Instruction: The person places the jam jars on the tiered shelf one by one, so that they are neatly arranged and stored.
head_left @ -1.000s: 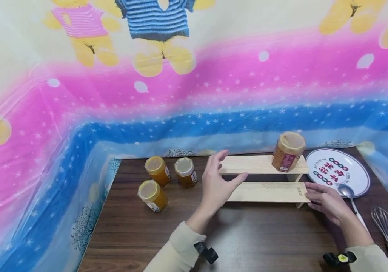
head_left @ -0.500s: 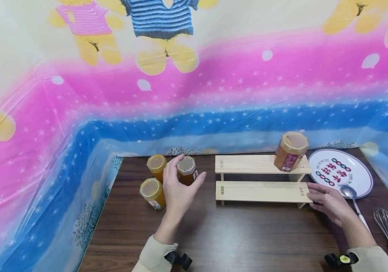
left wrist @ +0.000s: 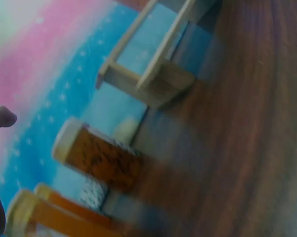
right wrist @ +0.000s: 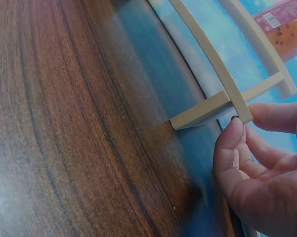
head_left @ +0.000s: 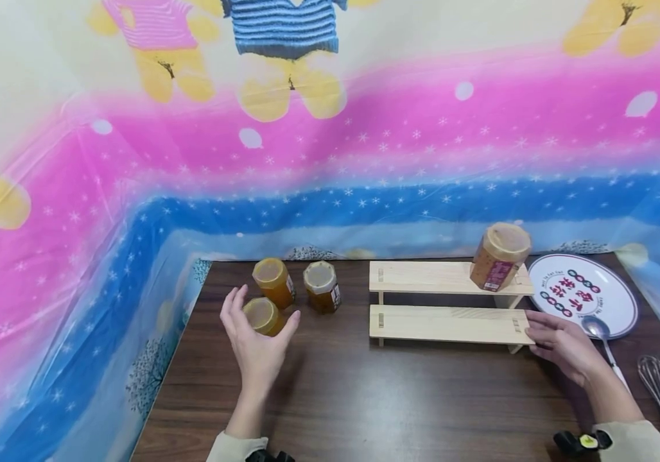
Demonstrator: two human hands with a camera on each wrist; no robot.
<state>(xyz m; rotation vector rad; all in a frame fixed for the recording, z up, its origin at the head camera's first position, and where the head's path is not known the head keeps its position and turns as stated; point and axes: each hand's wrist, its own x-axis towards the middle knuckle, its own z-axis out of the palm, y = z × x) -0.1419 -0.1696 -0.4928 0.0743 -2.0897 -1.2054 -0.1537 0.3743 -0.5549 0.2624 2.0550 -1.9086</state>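
**Left hand cups a jar, right hand steadies the rack**

The left hand (head_left: 257,350), fingers spread and curved, cups the nearest amber, yellow-lidded jar (head_left: 263,316) on the dark wooden table (head_left: 399,398); whether it grips cannot be told. Two more amber jars (head_left: 298,289) stand just behind. The right hand (head_left: 561,346) touches the pale two-step wooden rack (head_left: 445,324). Only the right wrist view shows thumb and fingertips (right wrist: 235,133) pinching the rack's end (right wrist: 242,113). A brown jar (head_left: 500,256) sits on the upper step.
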